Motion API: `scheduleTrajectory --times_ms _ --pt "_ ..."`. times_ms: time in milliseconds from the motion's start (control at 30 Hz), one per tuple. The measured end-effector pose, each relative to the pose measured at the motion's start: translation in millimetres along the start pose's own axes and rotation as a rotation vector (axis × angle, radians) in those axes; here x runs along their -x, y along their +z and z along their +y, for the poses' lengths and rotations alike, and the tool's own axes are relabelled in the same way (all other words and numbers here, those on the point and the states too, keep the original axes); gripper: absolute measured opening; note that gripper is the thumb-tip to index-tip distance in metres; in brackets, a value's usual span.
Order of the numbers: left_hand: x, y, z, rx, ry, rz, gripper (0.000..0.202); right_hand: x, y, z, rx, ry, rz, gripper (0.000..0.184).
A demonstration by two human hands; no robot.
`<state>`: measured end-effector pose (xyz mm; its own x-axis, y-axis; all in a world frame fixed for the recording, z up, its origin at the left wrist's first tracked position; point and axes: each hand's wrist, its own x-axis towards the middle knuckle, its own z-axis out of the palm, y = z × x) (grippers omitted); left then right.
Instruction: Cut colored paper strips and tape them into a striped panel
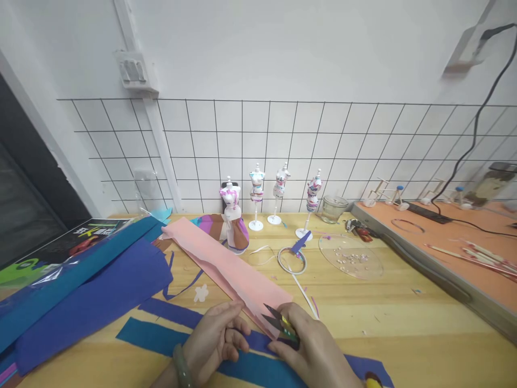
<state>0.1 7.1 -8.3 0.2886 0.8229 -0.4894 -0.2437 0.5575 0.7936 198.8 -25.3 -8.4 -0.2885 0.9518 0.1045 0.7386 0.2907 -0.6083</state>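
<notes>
My right hand grips a pair of scissors, with dark blades parted and pointing left over the near end of a folded pink crepe-paper strip. Beside them is my left hand, its fingers loosely bent and apart, wearing a bangle at the wrist. Its index fingertip is at the pink strip's edge; whether it touches the paper is unclear. Under both hands run a purple paper strip and a teal paper strip. Part of the scissors' handles is hidden in my right hand.
Behind stand several small white mannequins, one in a brown and purple skirt. A tape roll, a plate of beads and a glass jar lie rightward. Purple paper sheets cover the left; an orange-topped table adjoins right.
</notes>
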Motion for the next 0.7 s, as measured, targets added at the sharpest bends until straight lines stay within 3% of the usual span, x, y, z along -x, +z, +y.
scheduleTrajectory --times_ms 100,267,433,600,700 --pt "-2 -1.0 -2 -0.017 0.011 -0.056 0.022 0 4 3 0.078 -0.041 0.006 0.014" --pt "-2 -2.1 -4 -0.054 0.018 -0.121 0.027 -4 4 10 0.111 -0.022 0.031 0.022" --pt "0 0.9 -3 -0.045 -0.022 -0.095 0.03 -2 1 9 0.085 -0.045 0.078 0.015" --pt "4 5.5 -2 -0.08 -0.052 -0.109 0.044 4 4 5 0.131 -0.282 0.058 0.027" --pt "7 7.1 -2 -0.097 -0.059 -0.125 0.05 6 10 0 0.194 -0.52 0.099 0.018"
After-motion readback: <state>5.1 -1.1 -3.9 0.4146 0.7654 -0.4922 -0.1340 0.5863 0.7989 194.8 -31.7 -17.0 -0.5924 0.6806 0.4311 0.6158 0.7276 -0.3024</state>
